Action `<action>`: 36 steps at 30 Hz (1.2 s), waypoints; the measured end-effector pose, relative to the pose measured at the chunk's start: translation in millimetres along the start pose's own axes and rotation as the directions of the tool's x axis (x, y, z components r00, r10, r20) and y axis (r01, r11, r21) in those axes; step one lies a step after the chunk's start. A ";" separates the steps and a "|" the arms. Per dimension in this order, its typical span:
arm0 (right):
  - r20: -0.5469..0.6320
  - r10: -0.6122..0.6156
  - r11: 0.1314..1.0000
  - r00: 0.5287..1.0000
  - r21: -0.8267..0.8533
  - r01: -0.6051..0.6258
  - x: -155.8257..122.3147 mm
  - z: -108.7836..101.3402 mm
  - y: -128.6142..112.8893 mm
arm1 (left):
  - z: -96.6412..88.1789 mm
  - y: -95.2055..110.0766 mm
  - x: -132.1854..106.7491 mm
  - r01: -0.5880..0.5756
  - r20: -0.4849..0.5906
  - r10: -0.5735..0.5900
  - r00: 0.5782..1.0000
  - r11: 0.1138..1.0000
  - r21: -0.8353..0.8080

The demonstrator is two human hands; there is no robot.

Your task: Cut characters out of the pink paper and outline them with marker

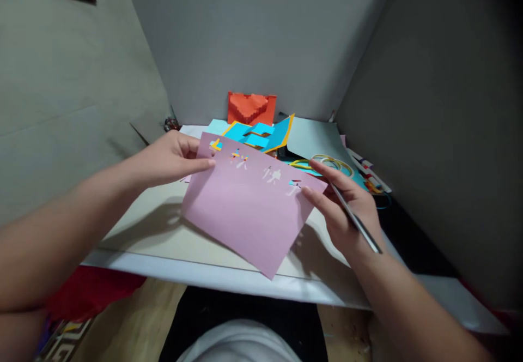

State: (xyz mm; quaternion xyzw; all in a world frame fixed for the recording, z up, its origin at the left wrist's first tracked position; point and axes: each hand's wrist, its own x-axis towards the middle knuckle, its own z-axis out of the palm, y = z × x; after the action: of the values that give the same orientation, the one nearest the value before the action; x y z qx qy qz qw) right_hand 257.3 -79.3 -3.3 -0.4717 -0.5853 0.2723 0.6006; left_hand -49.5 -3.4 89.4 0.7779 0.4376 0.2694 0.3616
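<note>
A sheet of pink-purple paper (249,209) is held up tilted above the table, with cut-out characters in a row along its upper part. Through the cuts the colours behind show. My left hand (175,157) pinches the sheet's upper left corner, thumb on the front. At the upper right corner, my right hand (347,204) grips the paper between thumb and fingers. A slim silvery pen-like tool (355,217) also lies in that hand, running back across the palm toward the wrist; its tip is hidden by the fingers.
Behind the sheet lies a folded blue and yellow card (261,133). An orange pop-up paper piece (251,107) stands against the back panel. Yellow and white paper rings (330,164) and coloured scraps (373,179) are at the right. The white table's front edge (220,275) runs before my lap.
</note>
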 end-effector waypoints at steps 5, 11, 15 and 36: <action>0.228 0.182 0.920 0.956 0.304 -0.248 6.7 3.3 7.4 | 2.9 8.7 -5.4 -0.112 -0.226 0.059 0.972 0.967 -0.230; 0.130 0.142 0.973 0.981 0.162 -0.162 2.1 8.3 17.5 | -5.2 -15.5 -10.9 0.002 0.034 0.005 0.999 0.979 -0.204; 0.132 0.113 0.985 0.985 0.114 -0.128 2.0 8.2 15.0 | -8.2 -23.0 -18.6 0.041 0.251 -0.015 0.968 0.994 -0.099; 0.029 -0.069 0.990 0.997 -0.119 0.071 10.3 15.0 15.9 | 4.1 -101.0 11.4 0.056 0.453 -0.016 0.891 0.996 -0.076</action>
State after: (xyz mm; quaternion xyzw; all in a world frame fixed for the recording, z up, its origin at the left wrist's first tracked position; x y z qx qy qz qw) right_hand 248.2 -60.1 -14.8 -0.4826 -0.6242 0.2214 0.5732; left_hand -90.2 41.2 7.4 0.7945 0.3439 0.0934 0.4917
